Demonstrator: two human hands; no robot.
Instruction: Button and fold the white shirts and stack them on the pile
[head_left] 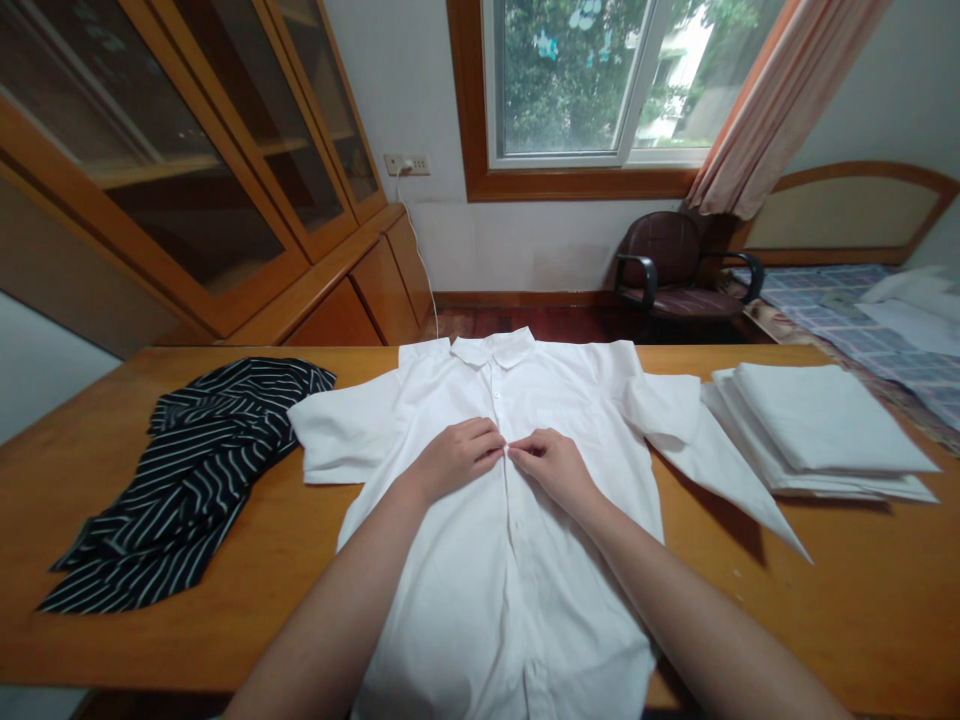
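A white short-sleeved shirt [457, 560] lies front side up on the wooden table [300, 590], its collar pointing to the far edge. My left hand [465, 455] rests on its chest, fingers closed on the edge of the button placket. Facing it, my right hand [551, 462] pinches the same placket between thumb and forefinger. The fingertips of both hands nearly meet there, and they hide whatever button lies between them. Below the hands, the placket runs down toward the hem, with small buttons along it.
A black garment with white stripes [202, 460] lies crumpled at the left. Folded white cloths [825, 420] are stacked at the right, beside the shirt's sleeve. Beyond the table stand a brown armchair [664, 260], a bed [832, 300] and a glass-fronted cabinet [330, 250].
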